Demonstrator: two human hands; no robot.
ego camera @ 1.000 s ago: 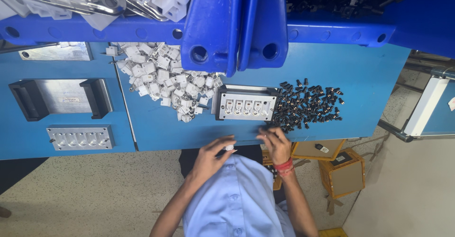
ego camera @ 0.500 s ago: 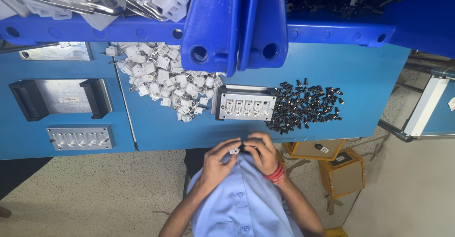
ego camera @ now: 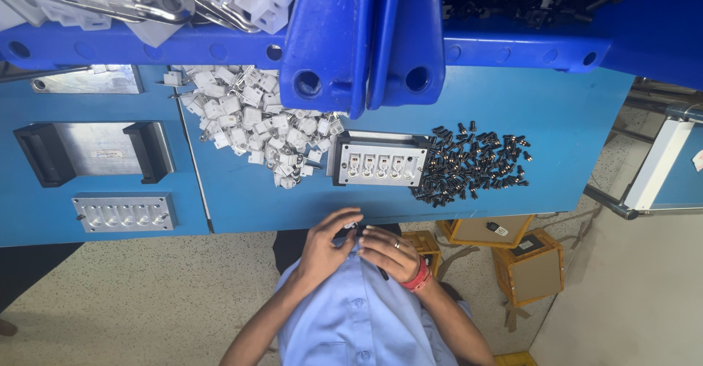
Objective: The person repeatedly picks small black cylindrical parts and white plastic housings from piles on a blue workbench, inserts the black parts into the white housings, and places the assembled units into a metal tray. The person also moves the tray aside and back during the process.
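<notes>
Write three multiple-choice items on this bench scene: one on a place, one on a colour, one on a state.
1. Where is the pile of black parts relative to the metal fixture?
A. on its right in the picture B. on its left C. stacked on top

2. What colour is the table?
A. green B. blue C. grey

3. How are the left hand and right hand placed?
A. spread far apart on the table B. together near the chest, off the table C. inside the upper bins

Answers: 1 A, the pile lies past the fixture's right end. 2 B, its surface is blue. 3 B, both meet over the shirt.
</notes>
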